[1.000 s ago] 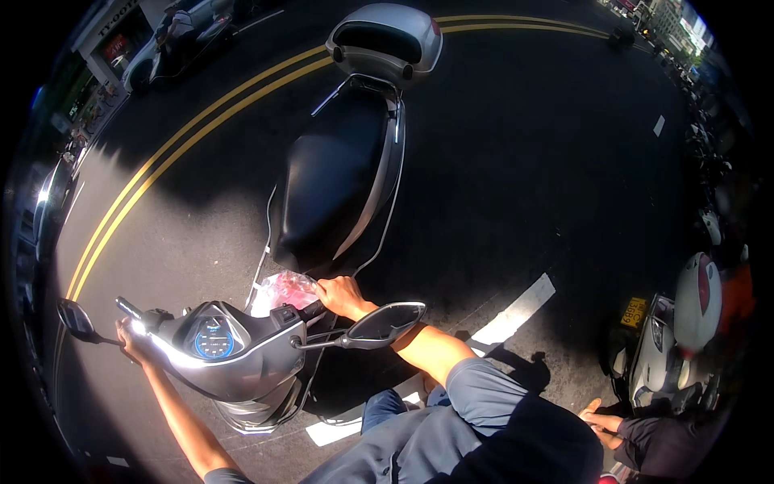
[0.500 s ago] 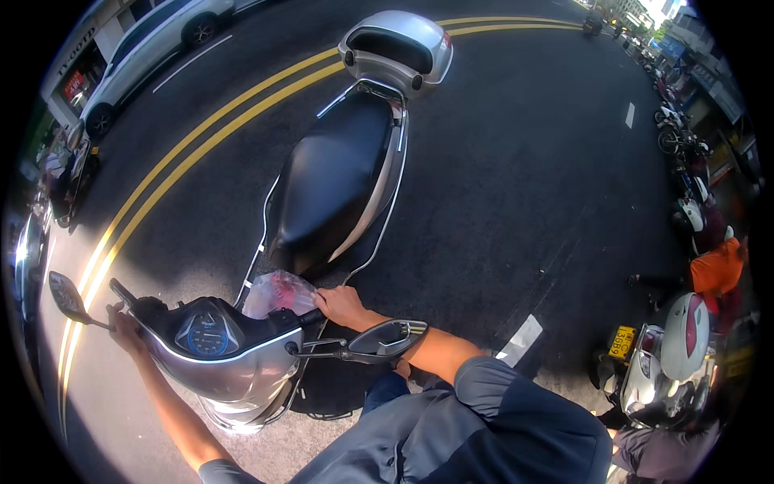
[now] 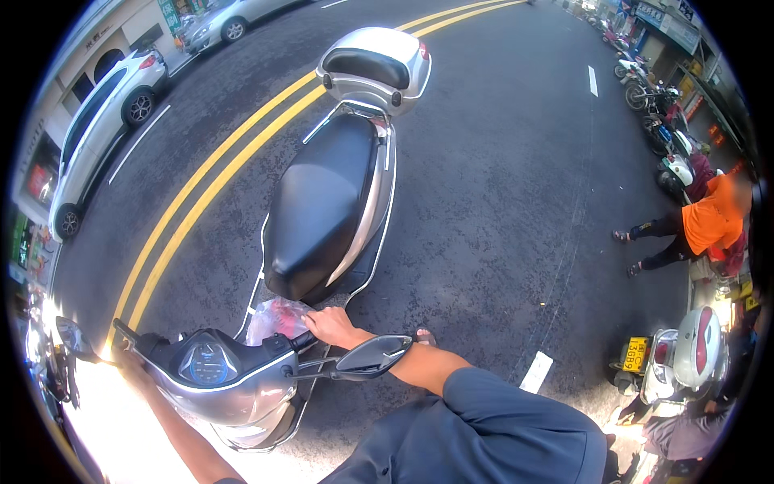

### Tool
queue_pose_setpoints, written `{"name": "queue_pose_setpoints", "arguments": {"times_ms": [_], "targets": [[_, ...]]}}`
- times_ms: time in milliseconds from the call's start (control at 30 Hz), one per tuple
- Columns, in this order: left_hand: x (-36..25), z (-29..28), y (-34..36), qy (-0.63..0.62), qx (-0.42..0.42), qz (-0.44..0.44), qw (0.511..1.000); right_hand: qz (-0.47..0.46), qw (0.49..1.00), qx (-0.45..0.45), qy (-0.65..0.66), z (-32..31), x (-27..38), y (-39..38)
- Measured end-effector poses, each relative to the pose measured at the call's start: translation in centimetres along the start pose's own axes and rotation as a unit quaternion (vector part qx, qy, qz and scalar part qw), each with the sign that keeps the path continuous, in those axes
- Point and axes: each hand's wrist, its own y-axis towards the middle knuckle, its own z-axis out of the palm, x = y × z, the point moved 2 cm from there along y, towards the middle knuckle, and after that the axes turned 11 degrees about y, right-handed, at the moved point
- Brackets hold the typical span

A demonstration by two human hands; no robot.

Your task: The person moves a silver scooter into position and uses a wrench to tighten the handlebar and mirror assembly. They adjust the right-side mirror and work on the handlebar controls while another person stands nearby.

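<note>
A silver scooter (image 3: 251, 389) with a black seat (image 3: 322, 206) stands before me, its front toward me. My right hand (image 3: 329, 325) is closed at the handlebar's right side in the picture, its fingers at the edge of a clear plastic bag (image 3: 276, 321) with something pink and red in it. Beside that wrist is a black mirror (image 3: 373, 358). At the opposite side, my left hand (image 3: 133, 365) is by the handlebar grip (image 3: 122, 331) and the other mirror (image 3: 74, 339); glare washes out its fingers. A round blue-lit dial (image 3: 208, 365) sits between the hands.
A silver top box (image 3: 375, 68) is fitted behind the seat. Double yellow lines (image 3: 214, 169) run along the road, with a white car (image 3: 105, 121) beyond. At right, a person in orange (image 3: 713, 218) stands near a white scooter (image 3: 673, 359) and several parked motorcycles.
The view has shifted, bringing more of the cars and the person in orange into sight. Glare now covers my left hand. My right hand stays by the plastic bag.
</note>
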Motion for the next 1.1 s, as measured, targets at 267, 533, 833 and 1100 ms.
{"name": "queue_pose_setpoints", "arguments": {"times_ms": [267,533,833,1100], "targets": [[-4.3,6.8,1.3,0.032,-0.063,0.025,0.997,-0.003,1.0,0.018,0.025,-3.0,-4.7,8.1],[-9.4,14.4,3.8,0.02,-0.076,0.017,0.997,-0.005,0.998,0.042,0.042,-6.4,-8.3,16.0],[-7.8,20.6,6.8,-0.049,-0.07,-0.082,0.993,0.02,0.998,0.057,0.023,-6.5,-11.6,21.5],[-4.2,22.7,10.6,-0.047,-0.038,-0.072,0.996,0.033,0.997,0.052,0.05,-5.3,-10.9,22.2]]}}
